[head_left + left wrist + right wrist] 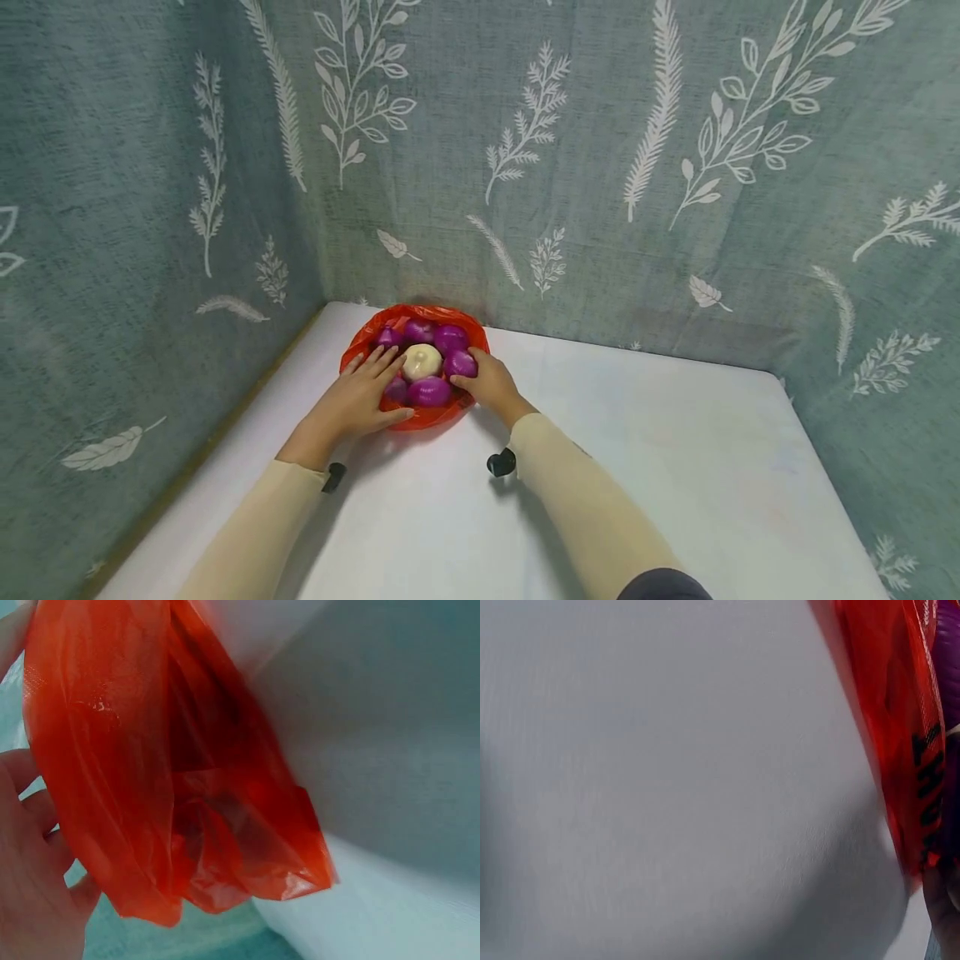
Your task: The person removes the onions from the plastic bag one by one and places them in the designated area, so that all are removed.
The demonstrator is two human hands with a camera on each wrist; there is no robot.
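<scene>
A red plastic bag [427, 422] stands with its mouth open near the table's back left corner. Several red onions [430, 392] lie in it around one white onion [422, 362]. Over the bag's left and front rim spreads my left hand [358, 398], fingers extended and touching the onions or bag there. My right hand [491, 385] grips a red onion [461, 363] at the bag's right side, thumb in front. In the left wrist view the bag's red side [105, 765] fills the middle, beside the left hand. Only a bit of the right hand [945, 904] shows in its wrist view.
The white table [637, 467] extends to the right and front of the bag. Grey-green cloth [570, 250] with white leaf prints hangs behind the table and along both sides. Just behind the bag is the table's back edge.
</scene>
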